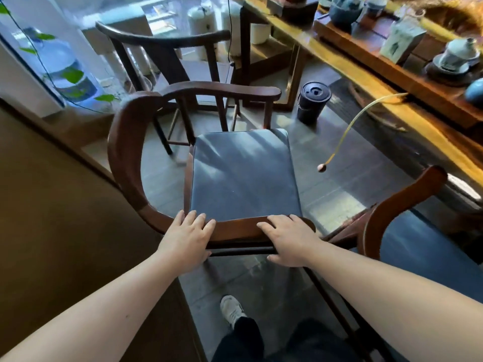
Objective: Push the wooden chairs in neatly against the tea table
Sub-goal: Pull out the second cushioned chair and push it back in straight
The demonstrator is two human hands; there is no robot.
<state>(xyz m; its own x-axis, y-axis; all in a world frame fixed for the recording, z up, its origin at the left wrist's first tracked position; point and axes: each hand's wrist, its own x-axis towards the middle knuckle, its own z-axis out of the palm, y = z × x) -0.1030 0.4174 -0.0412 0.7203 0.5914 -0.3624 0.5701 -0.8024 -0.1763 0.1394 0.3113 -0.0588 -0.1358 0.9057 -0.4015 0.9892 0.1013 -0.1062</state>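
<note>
A wooden armchair (125, 152) with a curved rail and a grey-blue seat cushion (243, 173) stands right in front of me, turned sideways to the tea table (371, 82) at the upper right. My left hand (187, 239) and my right hand (287, 239) both grip its near armrest, fingers over the top. A second wooden chair (392, 207) with a blue cushion sits at the right, close to the table edge. A third, darker chair (162, 45) stands beyond, near the table's far end.
A black lidded bin (312, 101) stands on the tiled floor beside the table. A yellow hose (350, 126) hangs from the table edge. Teaware on a wooden tray (366, 52) covers the table. A water jug (65, 66) and a wall lie to the left.
</note>
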